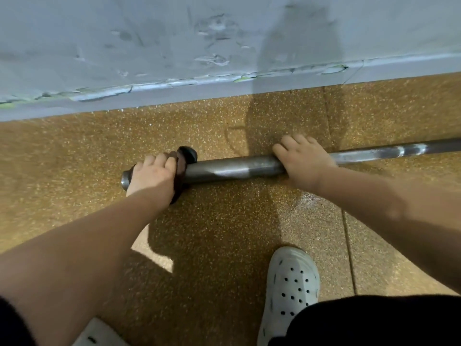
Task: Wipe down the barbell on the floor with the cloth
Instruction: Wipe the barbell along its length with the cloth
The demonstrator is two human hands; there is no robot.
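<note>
A grey steel barbell lies on the speckled tan floor, running from its end cap at the left to the right edge of the view. My left hand grips a dark brown cloth wrapped around the thick sleeve close to the left end. The cloth bulges out on the right side of my fingers. My right hand is closed over the bar further right, where the thick sleeve meets the thinner shaft.
A scuffed grey wall with a chipped skirting runs just behind the bar. My feet in white perforated clogs stand on the floor in front of it. A floor seam runs toward me at the right.
</note>
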